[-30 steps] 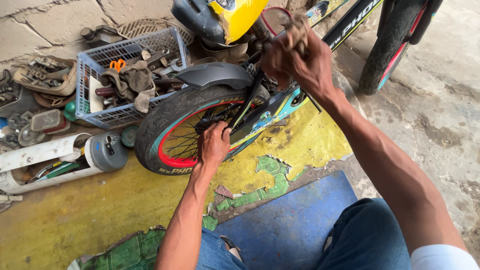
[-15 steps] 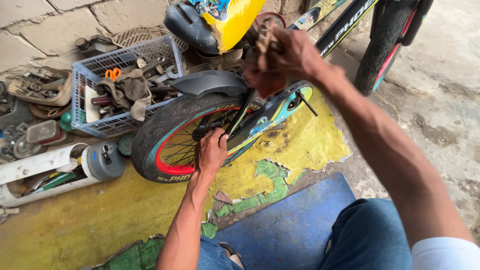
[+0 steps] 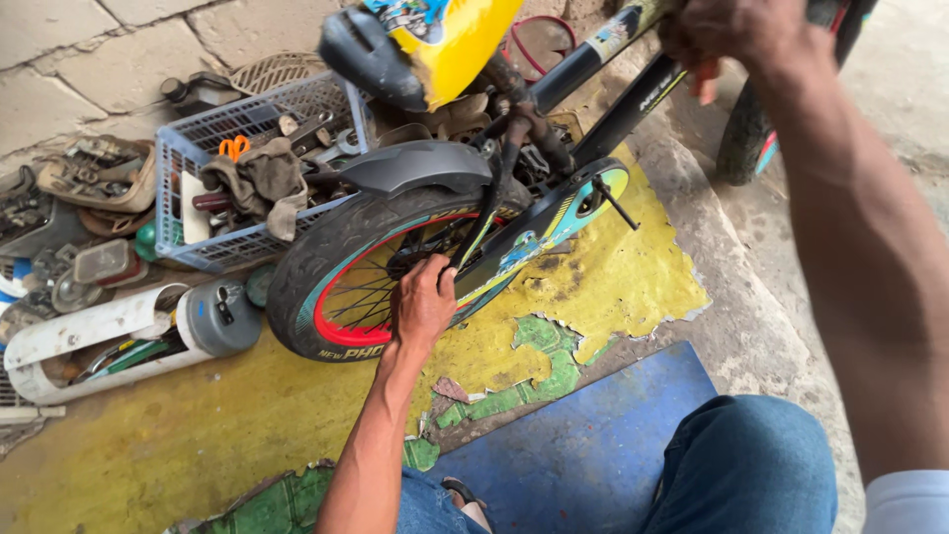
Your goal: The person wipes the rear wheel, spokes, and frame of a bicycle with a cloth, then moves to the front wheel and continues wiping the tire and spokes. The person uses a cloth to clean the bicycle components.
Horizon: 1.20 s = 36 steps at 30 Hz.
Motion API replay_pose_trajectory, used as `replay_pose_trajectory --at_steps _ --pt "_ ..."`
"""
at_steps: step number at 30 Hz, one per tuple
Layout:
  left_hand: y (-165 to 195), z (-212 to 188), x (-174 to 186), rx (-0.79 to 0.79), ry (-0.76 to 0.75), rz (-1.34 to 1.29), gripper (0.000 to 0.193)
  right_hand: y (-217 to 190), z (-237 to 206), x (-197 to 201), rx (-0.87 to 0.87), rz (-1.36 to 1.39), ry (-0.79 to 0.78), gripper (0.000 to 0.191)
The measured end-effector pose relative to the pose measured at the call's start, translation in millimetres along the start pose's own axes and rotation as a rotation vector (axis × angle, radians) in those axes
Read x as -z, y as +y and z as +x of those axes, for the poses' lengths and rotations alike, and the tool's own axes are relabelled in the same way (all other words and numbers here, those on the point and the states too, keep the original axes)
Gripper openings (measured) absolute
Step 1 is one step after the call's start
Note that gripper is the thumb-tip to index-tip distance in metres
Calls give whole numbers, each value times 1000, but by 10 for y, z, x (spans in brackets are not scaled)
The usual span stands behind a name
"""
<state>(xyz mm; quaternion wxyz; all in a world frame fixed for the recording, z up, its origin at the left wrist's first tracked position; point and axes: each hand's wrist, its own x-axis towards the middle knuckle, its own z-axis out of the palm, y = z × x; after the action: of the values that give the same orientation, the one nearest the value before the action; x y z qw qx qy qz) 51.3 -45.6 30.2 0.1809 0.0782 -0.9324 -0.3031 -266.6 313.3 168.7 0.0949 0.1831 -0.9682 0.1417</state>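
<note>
Left hand [image 3: 423,302] grips wheel hub [image 3: 407,262], arm outstretched.

right hand [image 3: 736,35] cut off at top edge, front wheel [image 3: 756,138] mostly out of frame

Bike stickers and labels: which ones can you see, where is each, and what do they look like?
Chain guard decal: beside the rear wheel, long curved panel, blue, yellow and black.
Seat panel: top centre, yellow with a colourful picture.
Tyre marking: lower sidewall, small yellow lettering.
Frame tube sticker: top right, narrow multicoloured strip.
</note>
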Motion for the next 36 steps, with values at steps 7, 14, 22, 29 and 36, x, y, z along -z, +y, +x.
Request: replay_pose_trajectory --at_steps 7,14,22,29,36 --pt "51 -13 24 -145 83 134 14 -253 15 -133 130 8 144 16" --pt "753 156 -204 -418 -25 119 47 -412 123 -287 143 58 252 11" --pt "1271 932 -527 -222 -198 526 98 -550 26 -264 143 122 372 8" --pt "1148 919 -540 -232 -183 702 95 -518 34 -361 254 103 559 26" --pt "924 677 -302 -243 -215 388 64 -441 48 -519 264 130 604 22"
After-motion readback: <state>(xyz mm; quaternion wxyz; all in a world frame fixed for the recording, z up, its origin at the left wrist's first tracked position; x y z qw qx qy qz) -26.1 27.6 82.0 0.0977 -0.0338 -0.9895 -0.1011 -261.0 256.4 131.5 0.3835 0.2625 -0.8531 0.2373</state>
